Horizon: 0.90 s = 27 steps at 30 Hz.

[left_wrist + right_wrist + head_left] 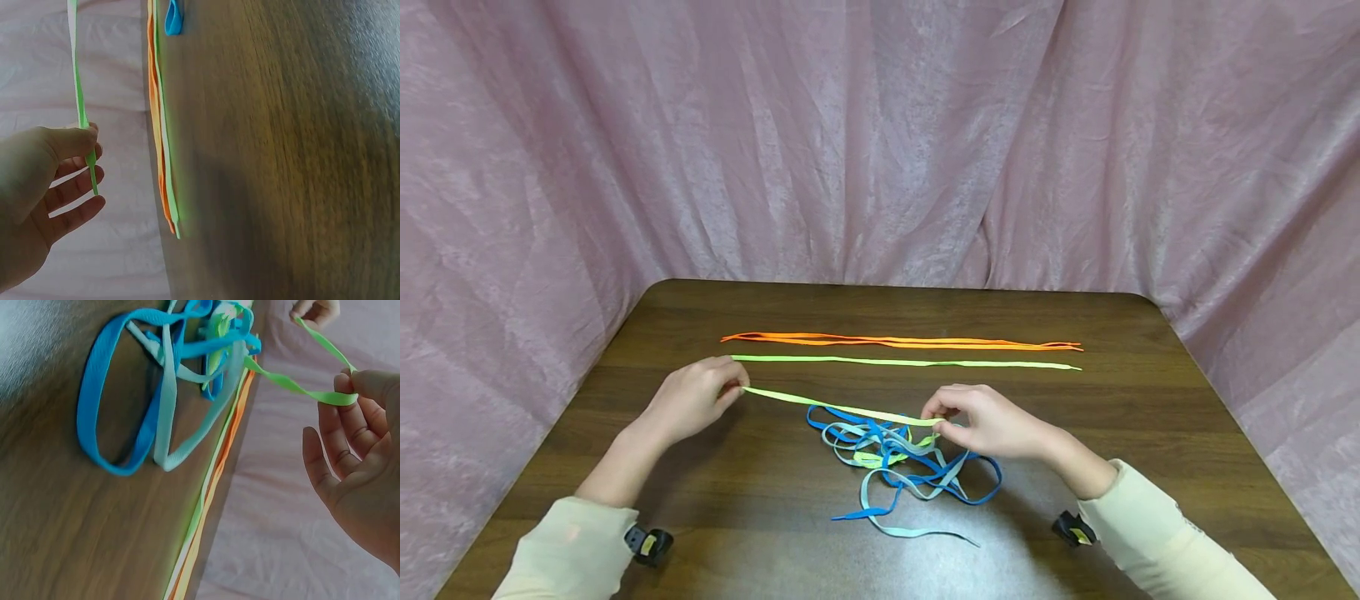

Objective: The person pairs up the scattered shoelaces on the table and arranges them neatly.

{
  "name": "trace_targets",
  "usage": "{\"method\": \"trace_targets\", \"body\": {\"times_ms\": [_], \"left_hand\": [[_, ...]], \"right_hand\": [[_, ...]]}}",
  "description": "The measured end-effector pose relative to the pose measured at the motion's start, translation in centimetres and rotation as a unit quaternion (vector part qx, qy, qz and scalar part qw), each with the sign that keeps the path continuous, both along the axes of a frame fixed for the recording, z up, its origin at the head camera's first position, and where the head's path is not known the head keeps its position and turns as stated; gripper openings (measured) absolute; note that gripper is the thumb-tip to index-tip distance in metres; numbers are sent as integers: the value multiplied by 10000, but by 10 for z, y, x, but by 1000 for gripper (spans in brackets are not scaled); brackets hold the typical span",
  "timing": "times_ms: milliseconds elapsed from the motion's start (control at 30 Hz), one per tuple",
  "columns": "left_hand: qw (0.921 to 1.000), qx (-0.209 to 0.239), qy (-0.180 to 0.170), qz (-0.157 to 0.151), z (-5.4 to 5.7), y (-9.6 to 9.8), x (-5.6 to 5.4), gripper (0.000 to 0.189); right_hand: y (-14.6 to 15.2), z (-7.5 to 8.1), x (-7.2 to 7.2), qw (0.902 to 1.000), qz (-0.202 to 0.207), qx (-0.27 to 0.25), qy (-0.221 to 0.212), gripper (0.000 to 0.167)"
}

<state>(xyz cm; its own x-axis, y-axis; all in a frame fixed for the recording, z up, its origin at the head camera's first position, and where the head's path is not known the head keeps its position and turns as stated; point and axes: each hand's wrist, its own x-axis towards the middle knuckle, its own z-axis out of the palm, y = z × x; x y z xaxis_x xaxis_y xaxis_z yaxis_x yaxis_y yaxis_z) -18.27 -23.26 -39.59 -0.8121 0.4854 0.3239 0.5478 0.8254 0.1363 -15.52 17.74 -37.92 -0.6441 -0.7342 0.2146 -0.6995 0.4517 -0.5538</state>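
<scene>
My left hand [696, 398] pinches a yellow-green shoelace [835, 407] close to its tip; in the left wrist view the tip pokes out below the thumb of the left hand [56, 169]. Farther along the same lace, my right hand [988, 421] pinches it between thumb and fingertips. Between the hands the lace runs fairly straight above the table. From the right hand [365, 437] in the right wrist view, the lace trails back to a tangled pile of blue shoelace [985, 492] and pale teal shoelace [917, 532], where more yellow-green shows.
Behind the hands, a second yellow-green shoelace [887, 362] lies stretched across the brown wooden table [737, 517]. Just beyond it, orange shoelaces [910, 342] lie in a parallel line. A pink curtain [880, 150] hangs behind the table's far edge.
</scene>
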Motion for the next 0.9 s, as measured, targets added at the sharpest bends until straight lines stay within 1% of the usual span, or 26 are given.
{"method": "trace_targets", "body": {"times_ms": [200,367,500,700,900], "left_hand": [[9998,-45,-104,181,-5,-9,-1,13],[9992,-39,-195,339,-7,-16,0,11],[9987,-9,-280,427,-8,-20,1,10],[9979,-30,-299,573,-7,-28,3,12],[9973,53,-340,649,-4,-32,3,10]], "right_hand": [[15,0,0,9997,-176,-121,86,17],[27,0,0,9991,-300,-288,123,19],[36,1,2,9982,-519,-297,26,20],[53,-1,2,9961,-837,-274,-99,22],[70,-3,-2,9927,-1174,-251,96,17]]}}
